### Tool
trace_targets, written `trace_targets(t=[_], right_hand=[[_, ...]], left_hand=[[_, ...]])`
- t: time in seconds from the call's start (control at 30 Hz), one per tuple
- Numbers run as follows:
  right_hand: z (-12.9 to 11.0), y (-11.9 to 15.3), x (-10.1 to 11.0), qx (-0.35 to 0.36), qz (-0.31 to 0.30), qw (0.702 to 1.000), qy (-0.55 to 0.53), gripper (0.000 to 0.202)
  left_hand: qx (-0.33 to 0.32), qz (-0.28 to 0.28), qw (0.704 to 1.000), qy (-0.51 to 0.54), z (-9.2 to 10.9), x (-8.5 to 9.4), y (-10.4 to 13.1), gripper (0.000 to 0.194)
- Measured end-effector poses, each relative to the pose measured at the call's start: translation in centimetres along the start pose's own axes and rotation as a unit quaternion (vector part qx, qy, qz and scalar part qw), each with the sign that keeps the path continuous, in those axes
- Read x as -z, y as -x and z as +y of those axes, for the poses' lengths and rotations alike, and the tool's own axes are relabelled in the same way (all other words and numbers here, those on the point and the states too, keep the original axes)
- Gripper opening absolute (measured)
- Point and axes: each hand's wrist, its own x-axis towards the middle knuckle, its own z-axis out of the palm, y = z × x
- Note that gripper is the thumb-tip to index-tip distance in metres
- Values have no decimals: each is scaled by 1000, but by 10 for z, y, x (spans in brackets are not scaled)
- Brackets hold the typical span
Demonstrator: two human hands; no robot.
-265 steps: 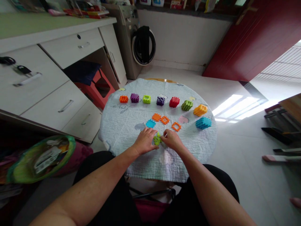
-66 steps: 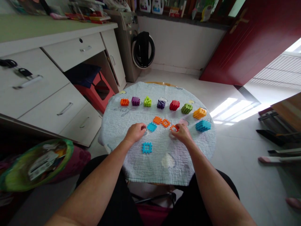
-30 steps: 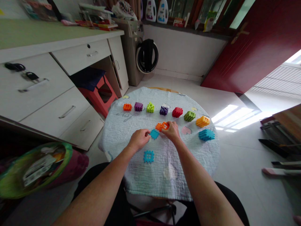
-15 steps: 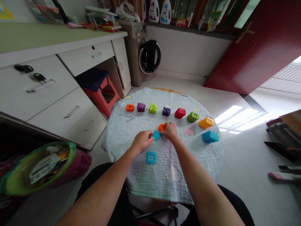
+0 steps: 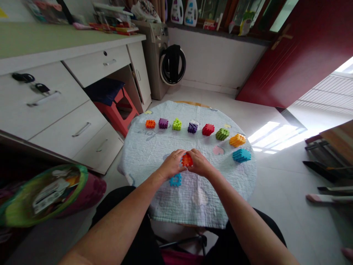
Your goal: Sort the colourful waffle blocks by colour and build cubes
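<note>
Between my two hands is an orange notched building tile, with a bit of blue tile showing at its left edge. My left hand grips from the left, its thumb and fingers curled at the tiles' edge. From the right, my right hand pinches the orange tile. Just below my left hand a blue tile with a window pattern lies flat on the cloth. How far the orange and blue pieces are joined is hidden by my fingers.
Stacks of tiles curve across the cloth-covered round table: orange, purple, lime, dark violet, red, green, yellow and blue. A bin stands left.
The orange tile has come down and left onto the blue one between my hands. My hands have drawn together around both pieces. The view has shifted slightly.
</note>
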Motion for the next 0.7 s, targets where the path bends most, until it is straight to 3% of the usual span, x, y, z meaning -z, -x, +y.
trace_targets(t=[0.2,0.47,0.7], right_hand=[[-8,7,-6,1,-17,999,-31,37],[-21,-2,-21,-15,9,996,-85,40],[-30,-13,-28,-23,21,994,-106,47]], left_hand=[[6,-25,1000,-1,7,2,5,56],[11,-34,999,-35,-8,10,8,54],[54,-20,994,-97,-12,15,11,46]])
